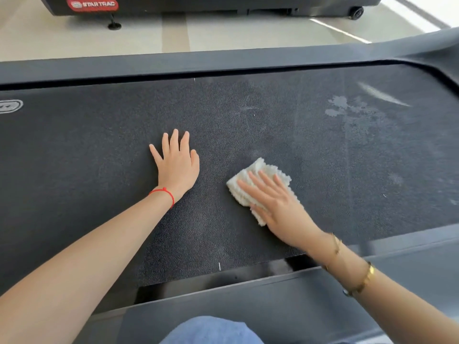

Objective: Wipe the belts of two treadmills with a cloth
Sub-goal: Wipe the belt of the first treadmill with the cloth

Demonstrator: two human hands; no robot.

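While the dark textured treadmill belt (99,157) runs lengthwise left to right across the view, grey side rails (149,65) border its far and near edges, and pale floor (211,33) separates it from a second treadmill (173,4) marked STAR TRAC. Pale smudges (347,109) mark the belt's right part; the left part lies open. The left hand (177,165) rests flat, fingers spread, holding nothing. The right hand (275,207) presses flat on a white fluffy cloth (260,172), mid-belt.

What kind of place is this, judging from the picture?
Probably a gym: a treadmill belt fills the view, a second machine with a Star Trac badge stands behind, on pale tiled floor.
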